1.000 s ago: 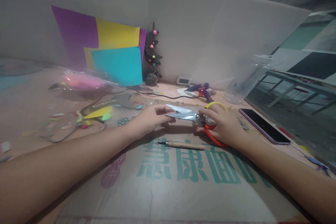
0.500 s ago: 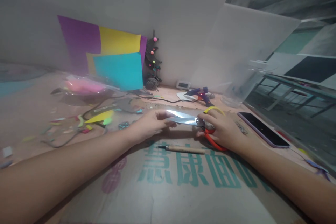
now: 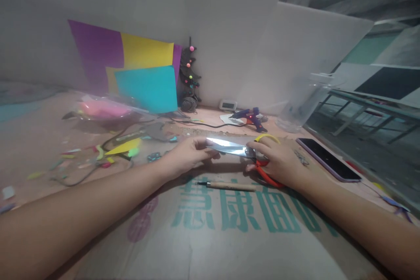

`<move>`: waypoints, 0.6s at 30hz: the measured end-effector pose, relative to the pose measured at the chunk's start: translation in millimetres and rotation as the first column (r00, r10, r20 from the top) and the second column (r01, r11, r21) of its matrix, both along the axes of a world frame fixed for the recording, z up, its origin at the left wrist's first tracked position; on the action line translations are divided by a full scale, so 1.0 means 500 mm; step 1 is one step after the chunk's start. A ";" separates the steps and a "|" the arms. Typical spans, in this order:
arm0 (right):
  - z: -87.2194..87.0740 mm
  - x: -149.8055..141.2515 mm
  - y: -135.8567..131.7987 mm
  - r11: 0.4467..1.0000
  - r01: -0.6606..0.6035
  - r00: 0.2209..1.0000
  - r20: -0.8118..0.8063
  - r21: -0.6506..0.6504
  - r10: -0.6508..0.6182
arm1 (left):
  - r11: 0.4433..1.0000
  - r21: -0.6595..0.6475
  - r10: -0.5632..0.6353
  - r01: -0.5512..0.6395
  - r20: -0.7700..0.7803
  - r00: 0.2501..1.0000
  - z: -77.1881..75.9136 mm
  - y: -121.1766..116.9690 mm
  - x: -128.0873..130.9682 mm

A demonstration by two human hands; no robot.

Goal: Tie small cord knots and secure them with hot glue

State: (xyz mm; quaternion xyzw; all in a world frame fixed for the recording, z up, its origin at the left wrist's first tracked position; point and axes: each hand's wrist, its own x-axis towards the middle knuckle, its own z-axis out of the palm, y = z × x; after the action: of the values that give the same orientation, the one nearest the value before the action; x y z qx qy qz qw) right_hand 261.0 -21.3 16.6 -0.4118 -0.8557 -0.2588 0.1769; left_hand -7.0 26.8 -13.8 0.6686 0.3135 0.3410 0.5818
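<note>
My right hand (image 3: 275, 157) grips a pair of scissors (image 3: 229, 148) by handles that are yellow on one side and orange-red on the other. The shiny blades point left and lie nearly together. Their tips meet the fingers of my left hand (image 3: 192, 155), which are bent and pinched close. Whatever those fingers hold, if anything, is too small or hidden to make out. Below both hands, a wooden-handled craft tool (image 3: 229, 186) with a dark metal tip lies on a cardboard sheet (image 3: 210, 249) printed with green characters.
A glue gun (image 3: 251, 118) with a red light sits at the back, its cable trailing left. A phone (image 3: 328, 159) lies on the right. Coloured sheets (image 3: 147, 87) lean against the wall beside a dark decorated tree (image 3: 190, 74). Scraps (image 3: 121, 148) and a pink bag (image 3: 105, 108) are on the left.
The scissors' blades have closed from a clear gap to nearly together at my left fingertips. Both hands keep almost the same place, and the camera view has tilted slightly.
</note>
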 end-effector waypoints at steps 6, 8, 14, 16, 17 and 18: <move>-0.002 0.003 -0.001 0.999 0.006 1.000 -0.029 -0.039 -0.007 | 1.000 -0.017 -0.004 0.004 0.037 0.999 0.004 -0.004 0.004; -0.007 0.005 0.000 0.996 -0.012 0.996 -0.092 -0.092 0.004 | 1.000 -0.009 0.018 -0.018 0.015 1.000 0.007 -0.005 0.007; 0.007 -0.003 -0.001 0.945 0.011 0.908 -0.393 -0.328 -0.147 | 0.995 0.047 0.086 -0.083 -0.060 0.994 0.011 -0.013 0.014; 0.021 -0.011 0.000 0.931 0.031 0.865 -0.457 -0.363 -0.206 | 0.995 0.072 0.079 -0.072 -0.102 0.992 0.011 -0.018 0.014; 0.029 -0.015 0.001 0.925 0.023 0.850 -0.479 -0.380 -0.218 | 0.995 0.069 0.075 -0.067 -0.121 0.990 0.011 -0.020 0.014; 0.036 -0.019 0.002 0.917 0.016 0.840 -0.492 -0.398 -0.228 | 0.996 0.064 0.070 -0.062 -0.133 0.989 0.011 -0.022 0.014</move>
State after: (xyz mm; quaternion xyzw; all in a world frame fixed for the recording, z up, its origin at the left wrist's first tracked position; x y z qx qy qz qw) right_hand 251.4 -20.4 34.3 -0.5478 -0.7785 0.0235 0.3056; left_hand 0.3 15.7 -8.1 0.6965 0.3639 0.3230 0.5274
